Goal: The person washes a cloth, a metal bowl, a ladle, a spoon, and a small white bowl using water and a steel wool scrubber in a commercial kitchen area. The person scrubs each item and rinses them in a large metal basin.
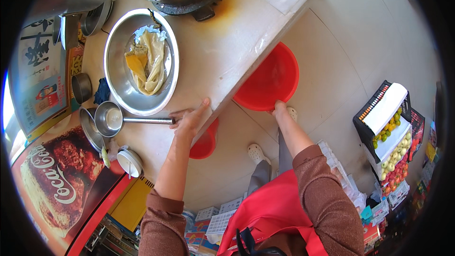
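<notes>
My right hand [279, 107] grips the near rim of a red plastic basin [266, 78], which is beside the counter edge and partly hidden under it. My left hand [190, 117] rests at the edge of the white counter [227, 53], fingers apart, its fingertips by the end of a metal ladle's handle [153, 120]. Whether they touch the handle is unclear. Farther along the counter stands a wide steel basin [113, 57] with a wet, yellowish cloth [154, 62] in shallow liquid. Below the counter edge, another red plastic container [206, 144] shows in part.
A large metal pot on a black stove [204, 16] stands at the top. Metal bowls [89, 128], a steel cup [81, 88] and white bowls [129, 161] line the counter's left side. Fruit crates [366, 135] stand on the floor at right; white plastic baskets [220, 222] sit below.
</notes>
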